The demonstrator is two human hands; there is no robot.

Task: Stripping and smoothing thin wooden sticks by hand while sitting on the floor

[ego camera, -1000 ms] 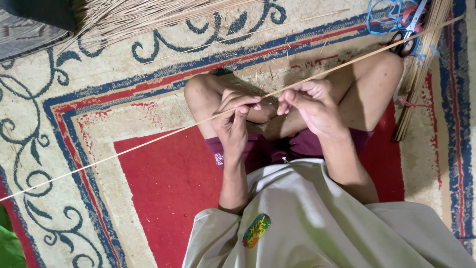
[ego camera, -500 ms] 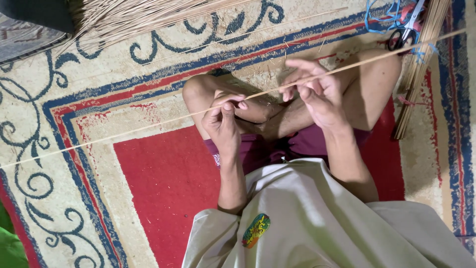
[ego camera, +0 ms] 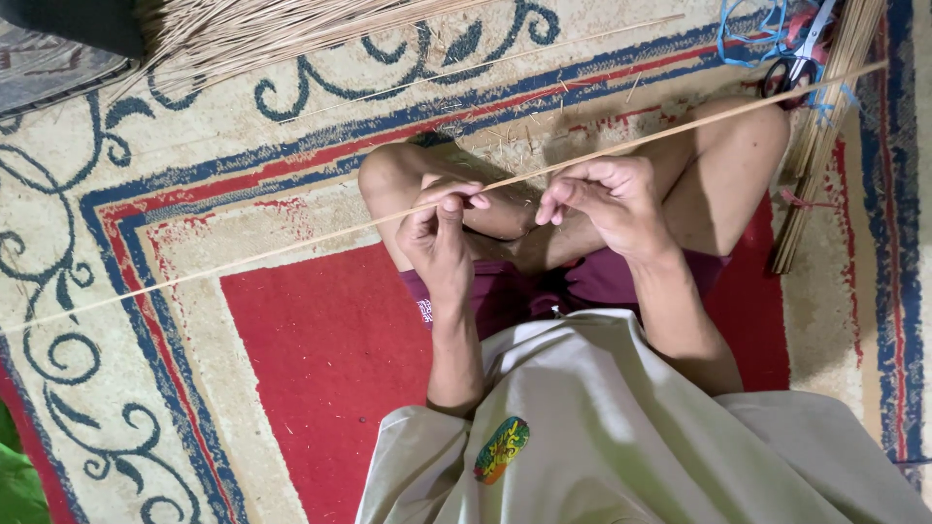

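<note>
Stick: long thin stick (ego camera: 291, 243), I see it slanting across the lap, over the carpet (ego camera: 320, 359).
Left hand: left hand (ego camera: 442, 228) pinched shut on the stick.
Right hand: right hand (ego camera: 607, 199), fingers closed on the same stick, just beside the left.
Around: scissors (ego camera: 791, 68) and stick bundle (ego camera: 825, 136) at my right knee; straw pile (ego camera: 272, 34) ahead.

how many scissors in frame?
1. The scissors lie on the carpet at top right, beside the upright stick bundle and blue cord. More could be hidden under the bundle.
</note>
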